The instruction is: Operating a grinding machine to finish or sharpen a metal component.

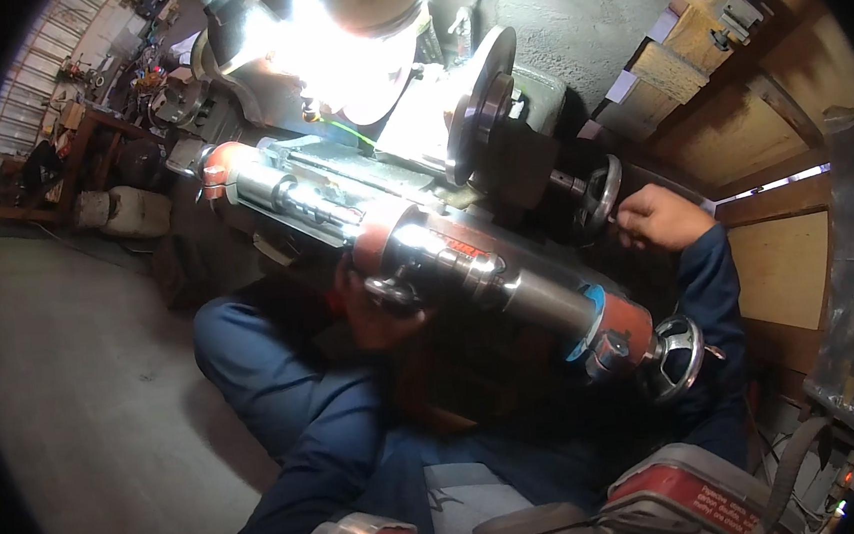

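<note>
I look down on a metal-working machine with a long steel shaft set between red end blocks. My left hand reaches under the shaft and grips a small dark knob on its front. My right hand is stretched out to a black handwheel behind the shaft and holds its handle. A round grinding disc stands above the shaft, lit by a bright lamp. A second, silver handwheel sits at the shaft's near end, untouched.
Blue trousers and sleeves fill the lower middle. Grey concrete floor lies on the left, with a cluttered workbench at the far left. Wooden boards and a shelf line the right side. Red and grey packs hang at the lower edge.
</note>
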The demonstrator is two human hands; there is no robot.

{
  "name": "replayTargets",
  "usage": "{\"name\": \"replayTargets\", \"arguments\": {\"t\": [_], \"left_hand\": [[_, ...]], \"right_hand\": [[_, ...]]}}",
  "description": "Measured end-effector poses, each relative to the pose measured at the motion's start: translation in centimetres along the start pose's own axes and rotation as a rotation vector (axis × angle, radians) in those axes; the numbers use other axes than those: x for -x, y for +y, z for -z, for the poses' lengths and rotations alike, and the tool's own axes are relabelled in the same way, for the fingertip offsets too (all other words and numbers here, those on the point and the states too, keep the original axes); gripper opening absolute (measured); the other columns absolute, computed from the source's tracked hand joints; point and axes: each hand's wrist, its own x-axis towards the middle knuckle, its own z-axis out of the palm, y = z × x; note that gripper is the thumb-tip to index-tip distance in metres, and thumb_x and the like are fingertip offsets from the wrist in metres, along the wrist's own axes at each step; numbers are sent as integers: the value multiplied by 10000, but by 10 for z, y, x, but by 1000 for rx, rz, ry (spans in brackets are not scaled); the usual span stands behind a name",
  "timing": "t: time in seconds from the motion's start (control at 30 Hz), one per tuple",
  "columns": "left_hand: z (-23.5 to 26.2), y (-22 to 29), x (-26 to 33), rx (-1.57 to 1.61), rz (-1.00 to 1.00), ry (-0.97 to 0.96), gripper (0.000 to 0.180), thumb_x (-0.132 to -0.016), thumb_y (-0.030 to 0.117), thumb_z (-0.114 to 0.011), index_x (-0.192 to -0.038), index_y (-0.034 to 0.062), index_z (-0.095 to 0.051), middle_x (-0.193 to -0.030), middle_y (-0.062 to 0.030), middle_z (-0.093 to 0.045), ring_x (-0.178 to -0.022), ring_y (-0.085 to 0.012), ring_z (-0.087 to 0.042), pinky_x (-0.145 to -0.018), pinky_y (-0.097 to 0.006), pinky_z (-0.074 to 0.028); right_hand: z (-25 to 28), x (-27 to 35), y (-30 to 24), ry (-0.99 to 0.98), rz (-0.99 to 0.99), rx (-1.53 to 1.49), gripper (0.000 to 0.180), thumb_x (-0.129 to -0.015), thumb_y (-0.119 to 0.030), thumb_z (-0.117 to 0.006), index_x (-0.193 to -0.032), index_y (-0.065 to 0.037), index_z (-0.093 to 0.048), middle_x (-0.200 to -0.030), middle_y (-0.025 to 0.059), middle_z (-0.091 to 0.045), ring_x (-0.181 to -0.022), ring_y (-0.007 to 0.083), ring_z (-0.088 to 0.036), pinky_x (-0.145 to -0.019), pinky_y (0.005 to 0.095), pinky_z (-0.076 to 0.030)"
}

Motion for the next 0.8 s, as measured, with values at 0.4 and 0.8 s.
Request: {"name": "replayTargets", "arguments": {"t": [0.4,0.8], "left_hand": [[48,17,-40,585,822,-406,841,-849,627,-499,-1429,68,-255,-1373,-106,-421,-1250,-221,-413,-1014,-382,-349],[15,119,-7,-621,190,-216,968,-747,457,-739,-1398,8,-181,-1195,-218,-526,-1033,-321,-586,-857,-389,-493]], "right_hand": [[-9,-60,44,583,180,422,200,-804,-137,-561,-939,-60,-687,-867,213,-647,-855,377,-628,-751,405,-488],[-19,-77,59,156,201,431,248,-814,-144,-606,-1047,-82,-663,-898,171,-671,-854,298,-650,-744,382,-499]]}}
